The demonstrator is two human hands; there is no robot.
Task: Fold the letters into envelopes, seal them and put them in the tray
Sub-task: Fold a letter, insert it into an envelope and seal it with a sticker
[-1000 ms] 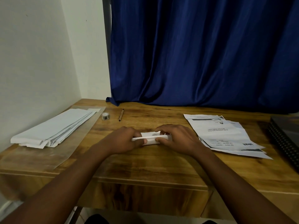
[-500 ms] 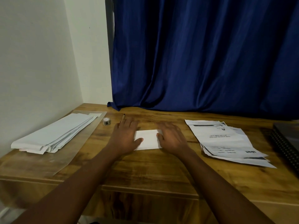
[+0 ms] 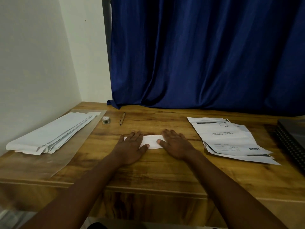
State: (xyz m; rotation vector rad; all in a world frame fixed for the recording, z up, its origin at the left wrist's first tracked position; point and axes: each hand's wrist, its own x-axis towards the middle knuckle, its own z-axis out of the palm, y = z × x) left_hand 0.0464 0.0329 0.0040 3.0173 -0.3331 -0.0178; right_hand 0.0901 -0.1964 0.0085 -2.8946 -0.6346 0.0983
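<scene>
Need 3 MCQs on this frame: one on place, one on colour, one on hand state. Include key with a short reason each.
1. Where does the pen lie?
A. on the printed sheets
B. on the table beyond the left hand, beside the tape roll
C. on the envelope stack

2. What colour is the curtain?
A. dark blue
B. red
C. white

3. How do the two hands meet the folded paper?
A. both lift it off the table
B. only one touches it
C. both lie flat, pressing it to the table

Key:
1 B: the pen is on bare wood of the table, right of the tape roll and beyond the left hand.
2 A: the cloth behind the table is deep blue.
3 C: the left hand and the right hand have straight fingers spread over the paper's two ends.
</scene>
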